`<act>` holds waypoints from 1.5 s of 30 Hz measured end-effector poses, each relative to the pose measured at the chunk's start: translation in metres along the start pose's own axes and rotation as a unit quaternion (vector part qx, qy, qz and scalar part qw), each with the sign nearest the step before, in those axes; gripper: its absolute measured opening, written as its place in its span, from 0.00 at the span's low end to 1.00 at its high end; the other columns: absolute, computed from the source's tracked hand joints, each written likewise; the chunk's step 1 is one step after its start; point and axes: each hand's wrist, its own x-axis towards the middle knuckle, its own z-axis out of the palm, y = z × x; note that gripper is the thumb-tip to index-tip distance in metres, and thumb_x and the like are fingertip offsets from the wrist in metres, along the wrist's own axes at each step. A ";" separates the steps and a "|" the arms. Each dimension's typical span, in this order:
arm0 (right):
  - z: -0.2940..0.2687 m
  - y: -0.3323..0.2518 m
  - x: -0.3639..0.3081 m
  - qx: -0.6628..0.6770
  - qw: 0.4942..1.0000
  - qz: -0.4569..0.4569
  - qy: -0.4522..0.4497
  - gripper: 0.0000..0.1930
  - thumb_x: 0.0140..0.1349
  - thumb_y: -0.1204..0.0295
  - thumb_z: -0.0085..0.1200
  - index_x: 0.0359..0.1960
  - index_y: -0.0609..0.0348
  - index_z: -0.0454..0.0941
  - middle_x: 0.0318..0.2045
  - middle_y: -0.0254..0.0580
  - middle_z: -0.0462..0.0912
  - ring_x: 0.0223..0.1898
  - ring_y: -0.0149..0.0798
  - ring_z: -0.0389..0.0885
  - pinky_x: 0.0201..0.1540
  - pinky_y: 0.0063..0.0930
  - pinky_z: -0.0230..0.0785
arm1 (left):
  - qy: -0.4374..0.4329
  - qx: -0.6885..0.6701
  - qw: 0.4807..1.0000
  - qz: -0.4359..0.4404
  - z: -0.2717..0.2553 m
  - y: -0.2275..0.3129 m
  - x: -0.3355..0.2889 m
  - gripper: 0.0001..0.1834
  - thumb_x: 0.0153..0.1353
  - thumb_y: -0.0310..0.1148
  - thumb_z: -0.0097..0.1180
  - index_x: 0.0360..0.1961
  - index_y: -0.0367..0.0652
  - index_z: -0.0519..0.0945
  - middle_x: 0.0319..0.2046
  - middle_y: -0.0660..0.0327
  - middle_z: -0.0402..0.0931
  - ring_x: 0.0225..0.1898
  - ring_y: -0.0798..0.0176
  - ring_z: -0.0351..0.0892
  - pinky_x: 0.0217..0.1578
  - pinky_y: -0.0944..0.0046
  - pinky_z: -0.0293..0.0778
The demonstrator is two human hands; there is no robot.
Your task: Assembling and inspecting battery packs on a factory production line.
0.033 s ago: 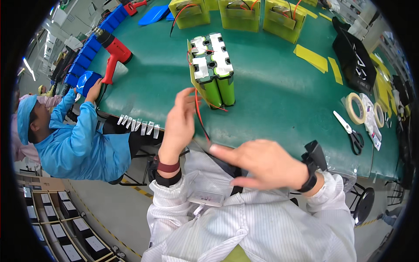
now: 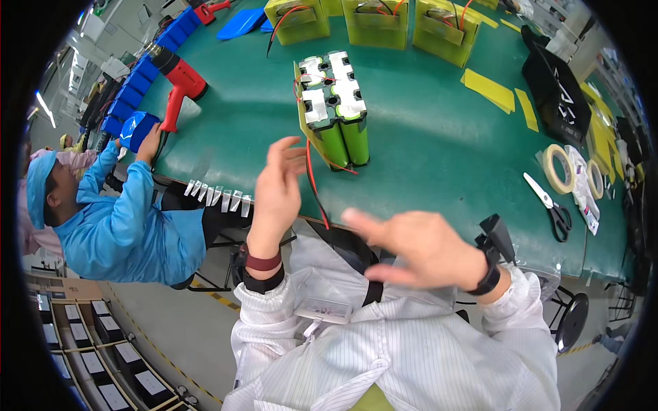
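A battery pack [image 2: 334, 103] of green cylindrical cells stands upright on the green table, white strips across its top and a yellow board [image 2: 301, 113] along its left side. From it a red and black wire pair [image 2: 314, 186] hangs toward the table's near edge. My left hand [image 2: 277, 188] is beside the wires, fingers stretched and holding nothing visible; whether a fingertip touches them I cannot tell. To the right of the wire ends is my right hand [image 2: 425, 250], slightly blurred, index finger and thumb apart, with nothing in it.
Yellow-wrapped packs [image 2: 375, 24] line the far side. Scissors [image 2: 550, 205], a tape roll [image 2: 558, 170], yellow sheets [image 2: 488, 90] and a black box [image 2: 558, 92] are at right. Clear tape strips [image 2: 218, 197] hang from the left edge. A co-worker [image 2: 116, 212] sits by a red heat gun [image 2: 181, 85].
My right hand has shifted slightly right, away from the wire ends. My left hand has drawn a little left. The battery pack has stayed in place.
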 end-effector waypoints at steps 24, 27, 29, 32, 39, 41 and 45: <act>0.052 0.086 0.054 0.090 0.941 0.180 0.272 0.61 0.44 0.84 0.68 0.74 0.42 0.35 0.49 0.47 0.73 0.42 0.44 0.77 0.47 0.34 0.73 | 0.052 0.440 0.820 0.363 0.025 0.022 0.023 0.07 0.47 0.34 0.68 0.26 0.49 0.81 0.26 0.68 0.74 0.31 0.62 0.70 0.35 0.61 0.61; 0.055 0.089 0.061 0.023 0.944 0.160 0.287 0.62 0.42 0.82 0.70 0.74 0.42 0.37 0.45 0.47 0.74 0.40 0.46 0.76 0.45 0.36 0.73 | 0.068 0.434 0.820 0.365 0.029 0.020 0.020 0.08 0.47 0.33 0.68 0.27 0.49 0.80 0.26 0.68 0.73 0.30 0.62 0.70 0.34 0.61 0.61; 0.056 0.089 0.064 0.010 0.942 0.168 0.291 0.62 0.40 0.80 0.71 0.74 0.42 0.38 0.40 0.46 0.76 0.39 0.47 0.76 0.44 0.37 0.73 | 0.074 0.431 0.820 0.369 0.030 0.015 0.020 0.08 0.47 0.32 0.68 0.27 0.49 0.80 0.26 0.68 0.73 0.30 0.62 0.70 0.34 0.61 0.61; 0.057 0.093 0.071 -0.001 0.934 0.167 0.315 0.61 0.41 0.80 0.70 0.74 0.41 0.40 0.36 0.45 0.76 0.39 0.48 0.76 0.43 0.38 0.72 | 0.086 0.421 0.820 0.377 0.032 0.013 0.019 0.08 0.47 0.31 0.68 0.27 0.48 0.80 0.26 0.68 0.73 0.30 0.62 0.70 0.33 0.61 0.61; 0.063 0.093 0.074 -0.049 0.925 0.166 0.340 0.60 0.42 0.79 0.68 0.74 0.38 0.40 0.33 0.45 0.77 0.37 0.49 0.77 0.42 0.39 0.73 | 0.074 0.403 0.810 0.419 0.025 0.017 0.027 0.09 0.46 0.28 0.68 0.28 0.46 0.80 0.26 0.66 0.74 0.30 0.61 0.71 0.33 0.60 0.64; 0.061 0.093 0.073 -0.016 0.921 0.174 0.347 0.60 0.41 0.79 0.69 0.74 0.38 0.41 0.33 0.44 0.77 0.35 0.48 0.77 0.40 0.39 0.74 | 0.066 0.404 0.807 0.426 0.024 0.017 0.028 0.08 0.46 0.27 0.66 0.29 0.46 0.80 0.27 0.67 0.73 0.30 0.62 0.70 0.32 0.61 0.64; 0.059 0.093 0.069 -0.005 0.923 0.199 0.330 0.60 0.42 0.78 0.70 0.74 0.38 0.40 0.33 0.42 0.77 0.33 0.45 0.77 0.39 0.36 0.74 | 0.058 0.406 0.803 0.433 0.024 0.014 0.029 0.07 0.47 0.25 0.63 0.29 0.46 0.79 0.26 0.67 0.70 0.29 0.63 0.69 0.29 0.62 0.64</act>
